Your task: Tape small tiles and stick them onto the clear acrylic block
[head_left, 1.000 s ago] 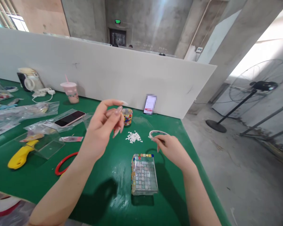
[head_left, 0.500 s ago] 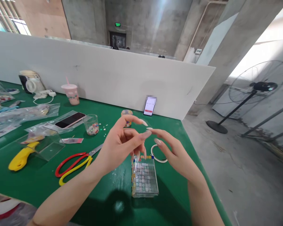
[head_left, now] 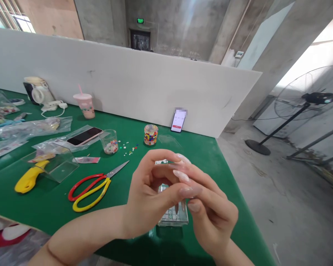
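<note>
My left hand (head_left: 147, 195) and my right hand (head_left: 213, 214) meet in front of me, fingertips touching, both with fingers curled and pressed together. Whatever lies between the fingertips is too small to make out. Right under them, on the green table (head_left: 44, 207), stands a clear box (head_left: 173, 218) faced with small mosaic tiles, mostly hidden by my fingers. A little heap of white tiles (head_left: 161, 161) peeks out just behind my left thumb.
Red and yellow scissors (head_left: 91, 186) lie left of my hands. Behind them are a yellow cutter (head_left: 29, 179), a clear cup of tiles (head_left: 110, 142), a jar of coloured tiles (head_left: 150, 134) and a phone (head_left: 84, 136) on plastic bags. Another phone (head_left: 178, 122) leans on the white partition (head_left: 127, 85).
My hands came down and together over the clear box, from apart to fingertips touching. The white ring by my right hand is out of sight now. The view shifted slightly.
</note>
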A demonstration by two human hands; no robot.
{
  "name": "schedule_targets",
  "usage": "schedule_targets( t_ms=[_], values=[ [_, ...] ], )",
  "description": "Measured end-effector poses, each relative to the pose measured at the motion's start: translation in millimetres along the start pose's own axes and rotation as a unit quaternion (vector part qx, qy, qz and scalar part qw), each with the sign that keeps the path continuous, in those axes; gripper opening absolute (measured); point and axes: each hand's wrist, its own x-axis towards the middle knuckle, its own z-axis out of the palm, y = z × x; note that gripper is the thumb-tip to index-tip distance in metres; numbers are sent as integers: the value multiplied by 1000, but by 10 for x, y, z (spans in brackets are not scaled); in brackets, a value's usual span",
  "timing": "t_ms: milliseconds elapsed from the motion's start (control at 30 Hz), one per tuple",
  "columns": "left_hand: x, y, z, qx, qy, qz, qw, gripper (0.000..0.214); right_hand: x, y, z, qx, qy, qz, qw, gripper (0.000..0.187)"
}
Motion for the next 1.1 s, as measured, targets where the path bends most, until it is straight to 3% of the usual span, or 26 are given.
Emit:
schedule_targets(
  t_ms=[133, 233, 300, 367, 433, 500, 533, 767, 967, 1100],
  values=[
    [11, -61, 19, 31, 9, -2, 999, 32, 12, 11, -9, 24, 24, 2, 999, 27],
    [8, -18, -59, 104, 31, 67, 992, 21, 35, 7, -58, 37, 57, 31, 997, 22],
    [18, 61, -139, 181, -17, 122, 976, 19, 51, -3, -99, 37, 78, 51, 995, 20],
    [43, 152, -195, 310, -137, 148, 929, 18, 69, -14, -132, 47, 81, 64, 994, 19],
    [74, 219, -200, 428, -229, 174, 857, 15, 92, -23, -148, 79, 64, 71, 992, 20],
    [99, 244, -160, 491, -266, 200, 805, 14, 119, -30, -147, 124, 34, 97, 987, 18],
    [108, 244, -134, 505, -272, 208, 792, 13, 132, -33, -142, 147, 22, 115, 982, 17],
    [98, 242, -62, 538, -215, 224, 784, 13, 109, -59, -77, 206, 7, 170, 964, 24],
    [-7, 133, -117, 490, -187, 191, 830, 16, 12, -125, -79, 51, 10, 118, 992, 41],
    [-60, 85, -129, 492, -171, 190, 832, 19, 10, -137, -101, -47, -2, 45, 998, 43]
  ],
)
